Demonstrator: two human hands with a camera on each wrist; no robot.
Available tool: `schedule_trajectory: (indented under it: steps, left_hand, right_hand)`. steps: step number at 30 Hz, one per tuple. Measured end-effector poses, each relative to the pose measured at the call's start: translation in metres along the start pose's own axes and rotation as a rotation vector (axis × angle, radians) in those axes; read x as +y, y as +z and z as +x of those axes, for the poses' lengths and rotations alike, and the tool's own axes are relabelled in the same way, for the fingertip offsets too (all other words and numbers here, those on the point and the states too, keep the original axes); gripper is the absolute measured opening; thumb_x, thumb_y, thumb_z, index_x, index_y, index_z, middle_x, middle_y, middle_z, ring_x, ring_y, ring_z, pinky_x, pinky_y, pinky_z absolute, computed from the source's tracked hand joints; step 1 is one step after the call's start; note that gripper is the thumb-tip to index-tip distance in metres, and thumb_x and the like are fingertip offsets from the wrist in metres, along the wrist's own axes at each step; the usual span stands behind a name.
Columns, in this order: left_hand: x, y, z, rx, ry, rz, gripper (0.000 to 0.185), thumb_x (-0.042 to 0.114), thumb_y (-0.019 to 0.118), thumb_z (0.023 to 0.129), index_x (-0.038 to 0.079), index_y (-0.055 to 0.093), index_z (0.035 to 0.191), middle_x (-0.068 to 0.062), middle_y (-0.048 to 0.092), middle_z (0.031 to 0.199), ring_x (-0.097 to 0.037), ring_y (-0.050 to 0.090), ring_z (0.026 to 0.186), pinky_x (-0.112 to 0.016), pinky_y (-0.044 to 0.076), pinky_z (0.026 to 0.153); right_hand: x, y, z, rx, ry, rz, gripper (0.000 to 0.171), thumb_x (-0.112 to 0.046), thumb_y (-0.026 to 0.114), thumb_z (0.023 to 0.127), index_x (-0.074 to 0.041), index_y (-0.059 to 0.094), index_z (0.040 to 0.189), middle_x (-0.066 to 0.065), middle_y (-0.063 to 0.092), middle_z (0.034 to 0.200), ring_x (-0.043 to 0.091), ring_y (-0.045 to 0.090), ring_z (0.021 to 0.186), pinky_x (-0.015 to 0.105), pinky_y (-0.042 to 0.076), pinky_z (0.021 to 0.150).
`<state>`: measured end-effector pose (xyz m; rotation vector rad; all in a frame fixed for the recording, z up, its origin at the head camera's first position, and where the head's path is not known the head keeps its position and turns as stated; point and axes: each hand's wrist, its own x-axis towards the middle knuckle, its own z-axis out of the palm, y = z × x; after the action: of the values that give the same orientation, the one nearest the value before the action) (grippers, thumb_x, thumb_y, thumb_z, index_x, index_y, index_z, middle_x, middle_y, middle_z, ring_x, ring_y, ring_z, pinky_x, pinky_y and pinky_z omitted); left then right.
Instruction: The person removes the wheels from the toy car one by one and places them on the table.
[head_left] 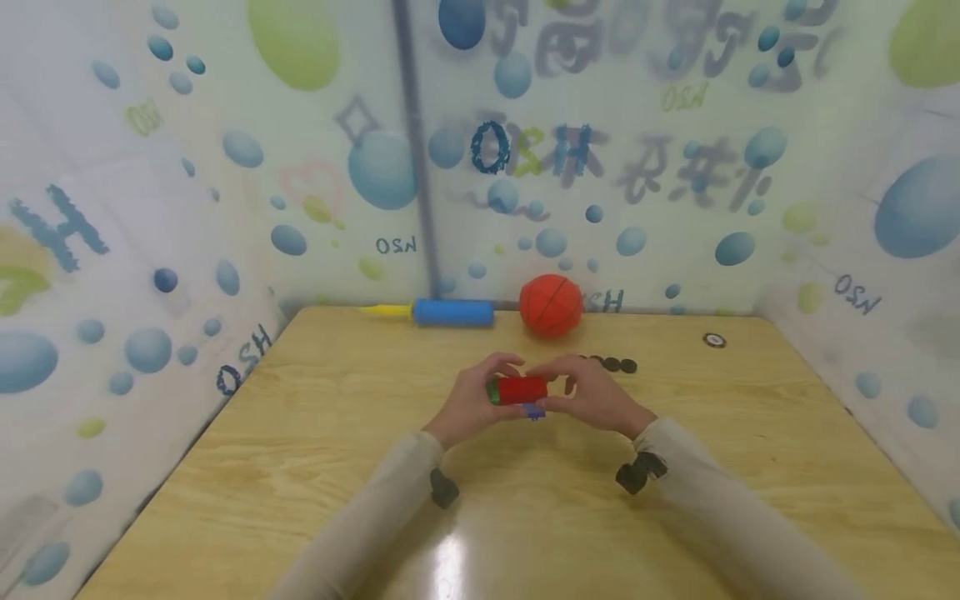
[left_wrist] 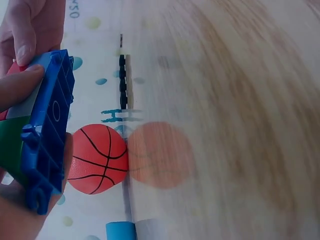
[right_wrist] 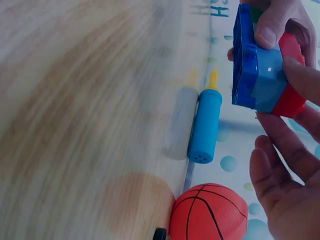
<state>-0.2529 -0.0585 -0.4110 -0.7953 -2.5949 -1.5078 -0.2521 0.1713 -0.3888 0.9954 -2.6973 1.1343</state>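
Both hands hold one block-built toy above the middle of the table. In the head view its red top block [head_left: 522,390] faces up, with a green block [head_left: 492,390] at the left end. Underneath is a dark blue base [left_wrist: 50,125] with clips along its edge, seen in the left wrist view. A light blue block [right_wrist: 267,80] sits between base and red block in the right wrist view. My left hand [head_left: 467,406] grips the green end. My right hand [head_left: 597,396] pinches the other end between thumb and fingers. The fingers partly hide the blocks.
Behind the hands lie several small round black pieces [head_left: 612,364] in a row. Along the back edge are a blue pump [head_left: 453,313] with a yellow nozzle and a red toy basketball [head_left: 551,306]. A black-and-white disc [head_left: 714,340] lies back right. Patterned walls enclose the table [head_left: 300,467].
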Motion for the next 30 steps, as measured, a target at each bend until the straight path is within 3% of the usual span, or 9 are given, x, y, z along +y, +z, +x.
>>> schedule_trajectory:
  steps: [8,15,23,30]
  left_hand:
    - [0.001,-0.009,-0.007,-0.005,0.028,0.045,0.056,0.016,0.084,0.081,0.019,0.058,0.131,-0.007,0.072,0.124,-0.021,0.068,0.110,-0.043,0.055,0.098]
    - [-0.008,-0.021,-0.011,0.021,-0.004,0.105,0.045,0.012,0.084,0.081,0.015,0.065,0.121,-0.003,0.073,0.124,-0.020,0.068,0.116,-0.046,0.055,0.096]
    - [-0.017,-0.023,-0.002,-0.013,-0.118,0.112,0.040,0.014,0.083,0.081,0.021,0.068,0.117,0.001,0.074,0.121,-0.021,0.068,0.117,-0.048,0.054,0.098]
    - [-0.023,-0.022,0.013,-0.065,-0.117,0.172,0.037,0.005,0.080,0.082,0.014,0.069,0.116,-0.004,0.075,0.119,-0.023,0.070,0.113,-0.049,0.054,0.100]
  right_hand:
    - [0.000,0.005,-0.002,0.073,-0.030,0.016,0.037,-0.017,0.080,0.085,-0.015,0.072,0.121,0.000,0.074,0.105,0.027,0.061,0.096,0.031,0.053,0.073]
    - [0.011,0.005,-0.002,0.093,0.053,0.033,0.037,-0.015,0.080,0.085,-0.015,0.072,0.121,0.002,0.074,0.109,0.032,0.062,0.099,0.024,0.051,0.072]
    - [0.016,0.001,0.007,0.021,0.106,0.026,0.041,-0.013,0.078,0.085,-0.012,0.070,0.125,0.006,0.074,0.114,0.032,0.062,0.105,0.026,0.051,0.073]
    - [0.025,0.002,0.016,-0.016,0.122,-0.046,0.040,-0.011,0.077,0.085,-0.012,0.070,0.125,0.005,0.074,0.117,0.026,0.063,0.106,0.031,0.051,0.081]
